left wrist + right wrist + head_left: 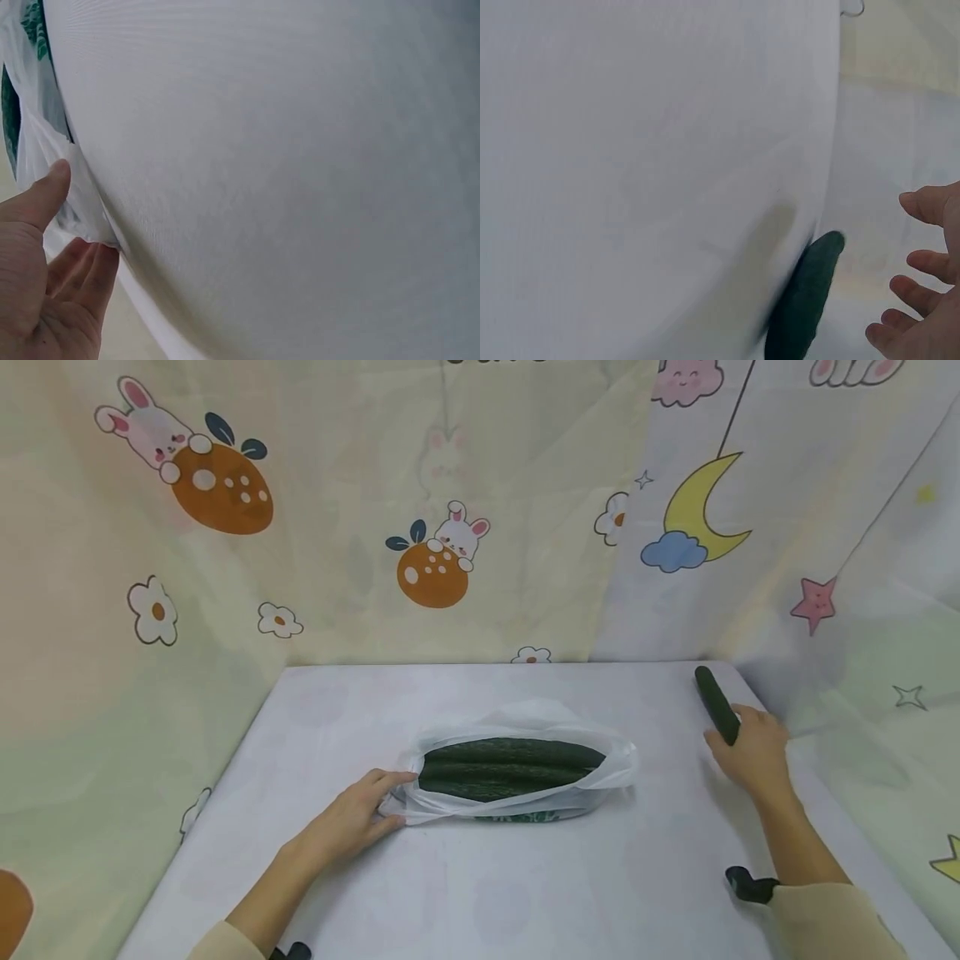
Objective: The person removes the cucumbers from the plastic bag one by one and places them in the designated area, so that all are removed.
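Observation:
Several dark green cucumbers (510, 768) lie side by side in an open white plastic bag (618, 764) at mid-table. My left hand (352, 814) holds the bag's left end between thumb and fingers. In the left wrist view, that thumb rests on the crumpled plastic (45, 146), with the other fingers at its lower edge. A single cucumber (716, 703) lies on the table near the back right corner. Around its near end is my right hand (753, 756). The right wrist view shows this hand's fingers (919, 296) spread and apart from the cucumber (802, 300).
A white cloth covers the table (502, 885). Printed fabric walls (337, 527) with rabbits, flowers and a moon enclose its back and sides. Green print shows on the bag's front. A black wrist strap piece (750, 885) sits at the right sleeve.

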Demonstrator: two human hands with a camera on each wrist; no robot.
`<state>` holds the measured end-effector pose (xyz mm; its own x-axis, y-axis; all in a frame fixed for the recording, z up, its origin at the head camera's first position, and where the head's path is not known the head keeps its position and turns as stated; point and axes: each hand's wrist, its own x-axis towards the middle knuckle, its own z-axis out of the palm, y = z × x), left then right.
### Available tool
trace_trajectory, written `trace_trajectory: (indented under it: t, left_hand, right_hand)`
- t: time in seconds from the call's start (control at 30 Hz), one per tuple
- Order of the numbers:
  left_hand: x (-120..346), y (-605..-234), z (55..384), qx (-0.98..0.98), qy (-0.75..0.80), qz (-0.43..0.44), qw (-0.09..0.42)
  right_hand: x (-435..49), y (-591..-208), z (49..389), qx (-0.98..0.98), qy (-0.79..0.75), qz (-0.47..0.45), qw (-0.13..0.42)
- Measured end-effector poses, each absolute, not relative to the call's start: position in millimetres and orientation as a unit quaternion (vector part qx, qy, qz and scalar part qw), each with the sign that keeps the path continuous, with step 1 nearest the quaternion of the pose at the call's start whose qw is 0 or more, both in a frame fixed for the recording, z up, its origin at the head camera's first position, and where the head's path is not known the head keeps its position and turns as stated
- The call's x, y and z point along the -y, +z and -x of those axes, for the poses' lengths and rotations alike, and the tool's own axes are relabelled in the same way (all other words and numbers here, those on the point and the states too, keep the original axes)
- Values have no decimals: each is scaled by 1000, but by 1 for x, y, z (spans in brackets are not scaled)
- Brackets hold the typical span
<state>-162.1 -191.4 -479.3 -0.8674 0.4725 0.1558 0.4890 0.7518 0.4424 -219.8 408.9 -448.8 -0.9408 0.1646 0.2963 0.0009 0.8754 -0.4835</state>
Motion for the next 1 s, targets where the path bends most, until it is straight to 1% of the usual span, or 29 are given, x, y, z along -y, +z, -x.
trace_trajectory:
  t: [0.07, 0.27, 0.4, 0.63, 0.77, 1.0]
  left_hand:
    - [192, -479, 163, 934, -240, 263, 22]
    - [191, -478, 168, 932, -231, 277, 39]
    - [189, -478, 169, 936, -212, 278, 51]
    - [188, -478, 168, 939, -190, 283, 50]
    - [190, -478, 167, 938, -185, 289, 46]
    - [194, -475, 167, 940, -194, 280, 4]
  right_hand:
    - [-398, -443, 219, 952, 254, 29, 170]
    - [-364, -430, 213, 950, 274, 14, 152]
    - [-341, -426, 211, 946, 273, -21, 172]
    - [-306, -416, 208, 938, 276, -80, 192]
    - [-290, -414, 206, 934, 284, -102, 190]
    - [-268, -414, 202, 940, 278, -127, 152]
